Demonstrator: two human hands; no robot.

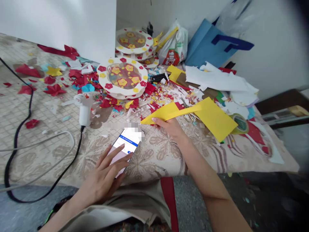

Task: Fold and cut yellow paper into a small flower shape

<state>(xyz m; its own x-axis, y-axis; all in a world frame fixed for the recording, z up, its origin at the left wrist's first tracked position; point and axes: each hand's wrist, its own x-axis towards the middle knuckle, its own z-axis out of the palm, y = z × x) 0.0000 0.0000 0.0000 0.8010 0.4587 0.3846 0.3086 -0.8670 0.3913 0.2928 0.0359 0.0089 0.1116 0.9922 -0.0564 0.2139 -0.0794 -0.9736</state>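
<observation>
I see the right hand [169, 126], grip closed on a folded yellow paper sheet [210, 117] over the bench [156, 153]. The left hand [106, 175] rests open on a white smartphone [129, 140]. Flower-covered paper plates [123, 77] stand finished behind.

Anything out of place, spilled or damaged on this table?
Cut paper scraps are strewn over the tablecloth around the decorated plate, a mess rather than a spill. Scissors lie half buried under the yellow paper that the right hand holds. Nothing looks damaged.
</observation>
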